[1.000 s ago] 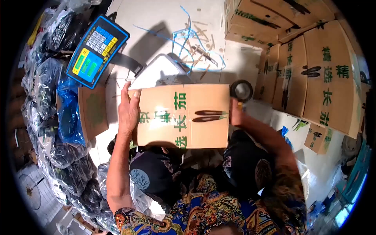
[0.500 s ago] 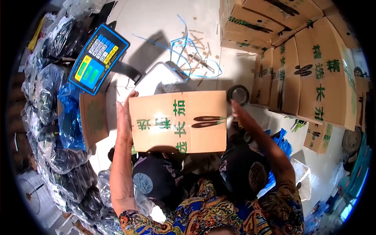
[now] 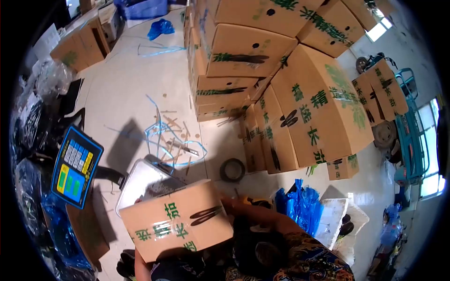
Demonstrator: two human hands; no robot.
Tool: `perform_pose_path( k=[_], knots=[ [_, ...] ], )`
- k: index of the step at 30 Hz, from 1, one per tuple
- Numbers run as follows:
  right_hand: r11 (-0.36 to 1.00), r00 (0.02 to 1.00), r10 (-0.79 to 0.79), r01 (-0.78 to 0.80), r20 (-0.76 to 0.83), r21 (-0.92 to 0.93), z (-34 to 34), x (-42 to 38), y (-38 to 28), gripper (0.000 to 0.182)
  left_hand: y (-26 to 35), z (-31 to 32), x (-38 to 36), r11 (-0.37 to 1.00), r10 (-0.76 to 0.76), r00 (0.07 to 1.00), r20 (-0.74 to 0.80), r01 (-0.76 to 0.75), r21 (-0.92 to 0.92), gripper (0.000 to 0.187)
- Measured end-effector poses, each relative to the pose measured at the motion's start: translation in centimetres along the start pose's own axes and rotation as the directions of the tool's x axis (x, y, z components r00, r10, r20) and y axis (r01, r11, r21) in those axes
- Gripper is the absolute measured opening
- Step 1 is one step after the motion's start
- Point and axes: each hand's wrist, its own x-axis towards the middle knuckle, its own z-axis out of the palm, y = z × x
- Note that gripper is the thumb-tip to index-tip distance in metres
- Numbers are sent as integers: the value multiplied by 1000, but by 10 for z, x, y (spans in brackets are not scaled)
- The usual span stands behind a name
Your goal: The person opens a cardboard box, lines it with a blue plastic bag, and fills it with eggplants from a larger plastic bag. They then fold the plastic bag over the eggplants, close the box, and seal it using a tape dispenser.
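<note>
A closed cardboard box (image 3: 154,225) with green characters, a picture of dark eggplants and clear tape is tilted above my lap, held between my two hands. My right hand (image 3: 227,204) is against its right side, fingers mostly hidden. My left hand is almost wholly behind the box at its left side; only a bit of it (image 3: 138,200) shows past the far edge, with the forearm below. Just beyond the box lies the metal pan of a scale (image 3: 136,180), partly covered by it. The scale's blue and yellow display (image 3: 76,166) rises at the left.
Large printed cartons (image 3: 253,51) are stacked ahead and to the right. A tape roll (image 3: 232,169), blue strapping (image 3: 159,136) and brown scraps lie on the floor. Blue plastic bags (image 3: 300,206) and a white foam box (image 3: 333,220) are at right, filled bags (image 3: 28,182) at left.
The view has swung to the right, showing more stacked cartons. The box is now tilted, with its right side higher, and sits lower in view. My hands have become more hidden around it.
</note>
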Motion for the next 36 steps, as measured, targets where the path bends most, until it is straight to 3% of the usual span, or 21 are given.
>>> perform_pose_path(
  k=[11, 21, 26, 31, 36],
  knots=[
    [973, 1000, -28, 29, -4, 228, -51, -27, -43, 76, 37, 27, 2, 997, -5, 1000, 16, 4, 72, 71],
    [861, 991, -128, 128, -34, 492, -130, -134, -96, 71, 157, 88, -39, 979, 148, 974, 170, -168, 114, 72],
    [788, 979, -186, 202, -88, 581, -171, -199, -120, 70, 237, 163, -63, 950, 240, 910, 337, -291, 109, 72],
    [694, 959, -226, 282, -171, 662, -217, -273, -144, 68, 325, 268, -86, 908, 325, 766, 555, -417, 45, 73],
    [604, 935, -232, 355, -268, 714, -257, -339, -160, 67, 375, 370, -98, 912, 325, 655, 682, -408, -42, 74]
  ],
)
